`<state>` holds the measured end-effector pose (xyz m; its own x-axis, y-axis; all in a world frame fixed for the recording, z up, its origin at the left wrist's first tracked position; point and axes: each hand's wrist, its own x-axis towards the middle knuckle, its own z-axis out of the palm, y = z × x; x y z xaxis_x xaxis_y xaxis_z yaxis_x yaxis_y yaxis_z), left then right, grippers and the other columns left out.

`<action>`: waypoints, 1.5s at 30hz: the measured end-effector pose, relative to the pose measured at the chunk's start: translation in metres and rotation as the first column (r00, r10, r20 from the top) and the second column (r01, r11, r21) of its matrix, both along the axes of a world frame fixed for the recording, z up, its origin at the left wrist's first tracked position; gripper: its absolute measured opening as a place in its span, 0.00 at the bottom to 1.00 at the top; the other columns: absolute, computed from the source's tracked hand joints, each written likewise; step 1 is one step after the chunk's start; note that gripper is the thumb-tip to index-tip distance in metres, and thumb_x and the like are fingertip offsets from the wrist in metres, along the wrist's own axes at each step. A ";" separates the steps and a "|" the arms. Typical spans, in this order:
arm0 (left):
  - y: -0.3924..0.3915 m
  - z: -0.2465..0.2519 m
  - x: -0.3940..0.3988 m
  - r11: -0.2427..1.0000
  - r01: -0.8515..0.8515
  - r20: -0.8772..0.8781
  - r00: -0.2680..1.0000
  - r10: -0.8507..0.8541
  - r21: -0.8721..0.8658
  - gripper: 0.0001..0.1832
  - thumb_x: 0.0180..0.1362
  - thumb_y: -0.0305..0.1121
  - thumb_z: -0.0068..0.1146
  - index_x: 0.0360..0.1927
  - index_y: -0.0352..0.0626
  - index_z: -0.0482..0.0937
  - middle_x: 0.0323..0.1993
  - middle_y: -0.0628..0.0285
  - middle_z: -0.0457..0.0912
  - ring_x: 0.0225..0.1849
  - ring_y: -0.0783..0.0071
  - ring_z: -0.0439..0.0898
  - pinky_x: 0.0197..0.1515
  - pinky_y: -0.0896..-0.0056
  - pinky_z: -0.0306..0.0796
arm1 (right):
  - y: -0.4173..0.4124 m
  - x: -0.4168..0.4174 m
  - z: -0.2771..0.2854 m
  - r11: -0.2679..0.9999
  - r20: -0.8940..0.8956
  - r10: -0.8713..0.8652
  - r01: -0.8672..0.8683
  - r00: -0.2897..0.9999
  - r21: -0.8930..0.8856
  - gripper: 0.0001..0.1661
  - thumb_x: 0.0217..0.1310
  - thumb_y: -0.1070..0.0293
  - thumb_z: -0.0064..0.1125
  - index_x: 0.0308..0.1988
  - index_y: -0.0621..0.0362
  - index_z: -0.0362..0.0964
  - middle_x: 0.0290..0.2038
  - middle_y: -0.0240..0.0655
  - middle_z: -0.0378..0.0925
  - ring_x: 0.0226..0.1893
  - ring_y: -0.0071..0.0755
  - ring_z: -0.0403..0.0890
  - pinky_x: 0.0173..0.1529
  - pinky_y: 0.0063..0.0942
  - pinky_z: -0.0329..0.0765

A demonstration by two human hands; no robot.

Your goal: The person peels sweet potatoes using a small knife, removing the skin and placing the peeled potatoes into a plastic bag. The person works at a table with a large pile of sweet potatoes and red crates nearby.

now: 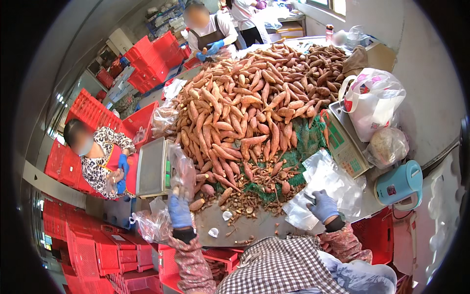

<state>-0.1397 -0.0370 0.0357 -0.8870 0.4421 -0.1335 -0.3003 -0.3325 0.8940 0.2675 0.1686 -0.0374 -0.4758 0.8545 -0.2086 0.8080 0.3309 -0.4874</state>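
My left hand (180,209), in a blue glove, reaches to a clear plastic bag (183,167) of sweet potatoes beside the left weighing scale (151,167). Its fingers touch the bag's near end; blur hides whether they grip it. My right hand (324,207), also gloved in blue, is closed around a small dark tool (310,199), mostly hidden by the fingers. Beneath that hand lies a stack of clear plastic bags (323,172). Before me rises a large heap of sweet potatoes (235,110), with cut-off ends (249,209) scattered at its near side.
Green netting (312,136) lies under the heap. At right stand a second scale (343,147), a white carrier bag (376,103) and a blue electric kettle (398,182). Two gloved co-workers (110,158) (211,33) handle items nearby. Red crates (110,253) stand left and below.
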 end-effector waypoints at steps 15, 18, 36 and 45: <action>-0.002 -0.034 0.150 0.852 0.470 0.090 0.882 -0.462 -0.231 0.19 0.63 0.45 0.53 0.45 0.38 0.75 0.38 0.60 0.80 0.39 0.71 0.80 0.43 0.71 0.75 | 0.002 -0.037 0.001 0.984 -0.646 -0.142 0.038 0.750 -0.173 0.20 0.53 0.68 0.57 0.47 0.63 0.73 0.40 0.48 0.77 0.38 0.46 0.79 0.47 0.34 0.76; 0.017 -0.037 0.177 0.749 0.584 0.010 0.791 -0.612 -0.313 0.17 0.65 0.41 0.51 0.45 0.35 0.75 0.38 0.58 0.80 0.40 0.67 0.80 0.47 0.67 0.76 | -0.003 -0.066 0.000 0.994 -0.638 0.062 -0.104 0.767 -0.028 0.14 0.57 0.65 0.57 0.43 0.60 0.74 0.38 0.45 0.76 0.39 0.44 0.78 0.44 0.37 0.75; 0.041 -0.048 0.185 0.373 0.716 -0.007 0.457 -0.889 -0.590 0.27 0.70 0.39 0.36 0.68 0.35 0.56 0.57 0.58 0.71 0.53 0.71 0.74 0.56 0.73 0.69 | -0.025 -0.112 -0.019 0.831 -0.740 -0.078 -0.366 0.668 -0.418 0.23 0.64 0.49 0.54 0.37 0.60 0.77 0.26 0.27 0.77 0.26 0.20 0.73 0.32 0.24 0.73; 0.009 -0.009 0.194 0.182 0.701 -0.082 0.174 -0.981 -0.689 0.24 0.69 0.48 0.38 0.46 0.30 0.65 0.36 0.50 0.69 0.39 0.63 0.72 0.42 0.63 0.65 | -0.010 -0.089 -0.064 0.666 -0.647 -0.575 -0.174 0.501 -0.726 0.17 0.63 0.56 0.57 0.31 0.60 0.76 0.21 0.26 0.74 0.17 0.18 0.72 0.21 0.18 0.69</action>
<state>0.0545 -0.0277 0.0262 0.0632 0.9425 -0.3283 0.3328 0.2902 0.8972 0.1784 0.1588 -0.1017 -0.5638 0.7429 -0.3607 -0.0661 -0.4760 -0.8770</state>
